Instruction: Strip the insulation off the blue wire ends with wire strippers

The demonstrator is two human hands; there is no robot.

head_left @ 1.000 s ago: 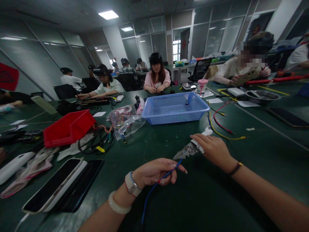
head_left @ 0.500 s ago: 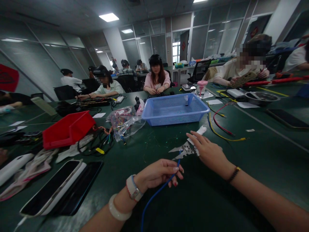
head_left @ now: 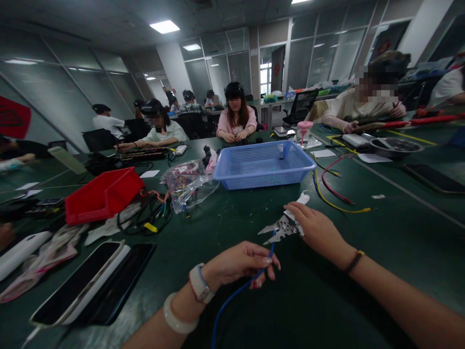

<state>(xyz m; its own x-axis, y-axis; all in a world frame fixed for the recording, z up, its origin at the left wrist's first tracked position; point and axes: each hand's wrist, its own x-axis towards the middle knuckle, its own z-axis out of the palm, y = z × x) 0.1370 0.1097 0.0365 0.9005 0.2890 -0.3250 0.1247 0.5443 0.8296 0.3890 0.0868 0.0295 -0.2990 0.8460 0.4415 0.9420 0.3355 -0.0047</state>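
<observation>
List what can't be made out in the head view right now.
Head view:
- Blue wire, upper tip: too small at the pliers to tell whether it is stripped.
- Blue wire, far end: cut off by the bottom edge.
- Pliers' handles: mostly hidden by the right hand.
- Clear bag, exact contents: obscured by glare and creased plastic.
- White cable, far end: cut off at lower left.

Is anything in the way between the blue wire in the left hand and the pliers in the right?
Nothing visible is. The left hand holds the blue wire with its tip at the open jaws of the pliers, which the right hand holds.
</observation>
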